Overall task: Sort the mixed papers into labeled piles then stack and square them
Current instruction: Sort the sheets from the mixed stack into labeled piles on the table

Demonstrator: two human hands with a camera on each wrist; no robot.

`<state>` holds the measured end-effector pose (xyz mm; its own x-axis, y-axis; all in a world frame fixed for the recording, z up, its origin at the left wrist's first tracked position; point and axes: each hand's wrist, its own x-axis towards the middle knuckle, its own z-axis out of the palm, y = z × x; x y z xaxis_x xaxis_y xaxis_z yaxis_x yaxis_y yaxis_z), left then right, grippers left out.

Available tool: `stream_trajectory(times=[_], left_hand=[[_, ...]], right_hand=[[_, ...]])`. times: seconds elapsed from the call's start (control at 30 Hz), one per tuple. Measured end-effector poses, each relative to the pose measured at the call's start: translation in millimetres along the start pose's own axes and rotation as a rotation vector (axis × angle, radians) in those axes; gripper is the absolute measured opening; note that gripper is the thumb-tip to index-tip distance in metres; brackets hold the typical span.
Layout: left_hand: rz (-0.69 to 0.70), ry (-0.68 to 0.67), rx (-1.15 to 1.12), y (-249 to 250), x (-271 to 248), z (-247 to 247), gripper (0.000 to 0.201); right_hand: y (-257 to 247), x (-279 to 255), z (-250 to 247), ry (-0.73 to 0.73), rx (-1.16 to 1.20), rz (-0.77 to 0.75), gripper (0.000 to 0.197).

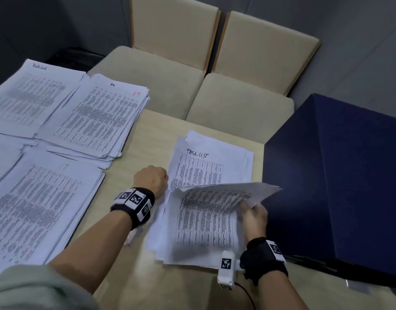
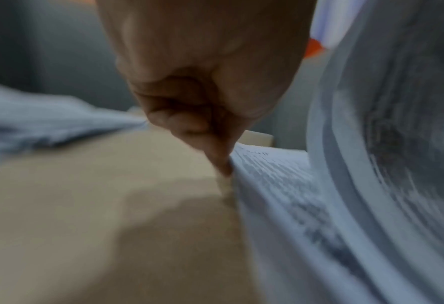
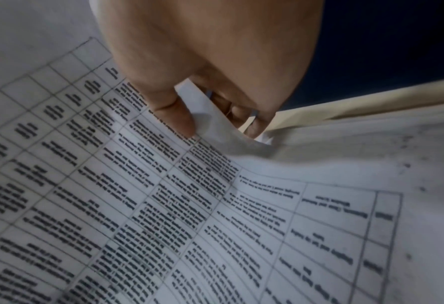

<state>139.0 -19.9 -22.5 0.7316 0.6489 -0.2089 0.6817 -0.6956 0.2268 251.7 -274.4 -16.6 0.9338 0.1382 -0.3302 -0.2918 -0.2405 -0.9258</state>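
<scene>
A paper pile headed "TASK LIST" (image 1: 199, 171) lies on the table's right half. My right hand (image 1: 254, 217) pinches the right edge of a printed sheet (image 1: 214, 198) and holds it lifted and bent over that pile. In the right wrist view the thumb (image 3: 174, 115) lies on the sheet (image 3: 163, 205), with the other fingers under it. My left hand (image 1: 151, 180) is curled at the pile's left edge. Its fingertips (image 2: 224, 168) pinch together at the edge of the pile's top sheet (image 2: 280, 195). The lifted sheet (image 2: 397, 144) arches on the right.
Three labeled piles lie on the left: one at the back (image 1: 98, 115), one at the far left (image 1: 25, 99), one near (image 1: 36, 209). A big dark blue box (image 1: 337, 175) stands close on the right. Beige chairs (image 1: 237, 108) stand beyond the wooden table (image 1: 147, 135).
</scene>
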Motion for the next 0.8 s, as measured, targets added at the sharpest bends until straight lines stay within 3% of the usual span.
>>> stream_trajectory(times=[0.07, 0.17, 0.27, 0.37, 0.43, 0.57, 0.63, 0.73, 0.8], left_hand=[[0.085, 0.065, 0.120, -0.3, -1.1, -8.8, 0.034], [0.228, 0.122, 0.105, -4.7, -4.0, -18.3, 0.034], [0.327, 0.157, -0.062, -11.8, -7.9, -23.1, 0.029], [0.354, 0.219, -0.372, -17.9, -16.0, -22.0, 0.020], [0.309, 0.153, -0.585, -17.4, -20.8, -20.2, 0.008], [0.236, -0.108, -0.739, -16.5, -22.8, -15.1, 0.035], [0.090, -0.080, -0.750, -13.9, -18.5, -10.3, 0.032], [-0.194, 0.032, -0.570, -6.8, -11.9, -3.9, 0.012], [-0.264, 0.020, -0.515, -3.4, -9.2, -1.2, 0.006]], right_hand=[[1.3, 4.8, 2.6, 0.027, -0.021, 0.013, 0.021], [3.6, 9.9, 5.4, 0.013, -0.007, 0.025, 0.028], [6.4, 15.5, 8.7, 0.001, 0.026, 0.080, 0.025], [7.6, 19.9, 13.1, -0.029, 0.118, 0.175, 0.015], [7.9, 20.7, 14.4, -0.034, 0.156, 0.188, 0.017], [7.6, 17.5, 15.7, -0.025, 0.174, 0.152, 0.016], [6.6, 16.0, 16.9, -0.019, 0.195, 0.127, 0.018], [4.8, 13.8, 17.6, 0.012, 0.241, 0.087, 0.032], [5.6, 14.9, 16.2, 0.013, 0.285, 0.074, 0.033]])
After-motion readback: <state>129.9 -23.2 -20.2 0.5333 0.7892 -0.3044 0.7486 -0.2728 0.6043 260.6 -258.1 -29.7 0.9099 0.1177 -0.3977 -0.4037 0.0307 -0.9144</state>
